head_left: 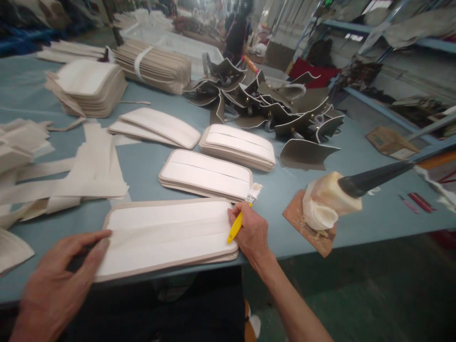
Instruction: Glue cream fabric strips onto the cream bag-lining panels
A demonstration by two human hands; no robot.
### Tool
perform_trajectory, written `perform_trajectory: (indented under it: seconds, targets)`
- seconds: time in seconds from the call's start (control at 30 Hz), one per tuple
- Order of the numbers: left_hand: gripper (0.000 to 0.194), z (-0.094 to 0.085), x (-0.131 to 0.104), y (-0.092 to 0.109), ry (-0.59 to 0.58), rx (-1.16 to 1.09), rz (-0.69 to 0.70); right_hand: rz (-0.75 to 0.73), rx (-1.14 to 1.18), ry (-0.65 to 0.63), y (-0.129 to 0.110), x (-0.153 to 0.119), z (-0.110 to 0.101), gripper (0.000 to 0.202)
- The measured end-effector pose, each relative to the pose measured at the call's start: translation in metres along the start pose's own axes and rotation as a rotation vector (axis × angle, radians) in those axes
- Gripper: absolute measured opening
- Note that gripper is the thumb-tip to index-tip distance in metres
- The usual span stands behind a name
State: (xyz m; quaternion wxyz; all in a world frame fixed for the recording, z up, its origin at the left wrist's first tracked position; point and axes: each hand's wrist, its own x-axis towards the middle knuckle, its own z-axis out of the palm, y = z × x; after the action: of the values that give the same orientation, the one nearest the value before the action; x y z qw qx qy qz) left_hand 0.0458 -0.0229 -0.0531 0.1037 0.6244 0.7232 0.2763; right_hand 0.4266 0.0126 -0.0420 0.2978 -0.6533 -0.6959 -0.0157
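Yellow-handled brush [235,228] slants — through the right grip [253,232].

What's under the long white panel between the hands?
Under the panel, at its near right corner, the edge of a beige piece shows. The rest beneath is covered, so I can't count pieces.

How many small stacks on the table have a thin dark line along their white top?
2. The nearer stack lies just beyond the long panel between the left hand and right hand; the farther stack is beyond that one, to the right. Others could be hidden.
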Motion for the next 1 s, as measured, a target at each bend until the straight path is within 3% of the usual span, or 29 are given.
perform_trajectory:
  seconds: [0.13,0.27,0.37,0.47,0.5,0.57,0.63,0.7,0.83,1.0]
  targets:
    - [0.039,-0.008,-0.001,0.022,-0.039,-0.100,-0.111,-0.017,-0.014,0.044,0.007,0.001,0.000,0.018]
    - [0.039,-0.012,0.001,0.034,-0.019,-0.109,-0.119,-0.070,-0.007,0.124,0.010,-0.001,-0.011,0.016]
    - [0.039,-0.016,0.001,0.034,-0.019,-0.085,-0.100,-0.174,0.056,0.159,0.001,-0.005,-0.022,0.011]
    - [0.043,-0.023,-0.007,0.038,0.039,-0.034,-0.099,-0.331,0.166,0.090,-0.019,-0.013,-0.029,0.009]
    - [0.044,-0.024,-0.012,0.042,0.076,0.002,-0.049,-0.372,0.202,0.052,-0.027,-0.017,-0.030,0.010]
    - [0.042,-0.023,-0.023,0.052,0.135,0.091,0.191,-0.430,0.257,-0.028,-0.041,-0.025,-0.028,0.011]
    - [0.044,-0.015,-0.033,0.065,0.121,0.188,0.519,-0.476,0.281,-0.095,-0.051,-0.034,-0.023,0.013]
    - [0.052,-0.004,-0.037,0.076,0.085,0.282,0.726,-0.498,0.269,-0.158,-0.055,-0.040,-0.016,0.022]
    - [0.070,0.017,-0.032,0.085,0.083,0.438,0.772,-0.476,0.207,-0.230,-0.052,-0.044,-0.002,0.047]
    - [0.079,0.023,-0.030,0.080,0.077,0.509,0.764,-0.450,0.167,-0.228,-0.044,-0.049,0.003,0.054]
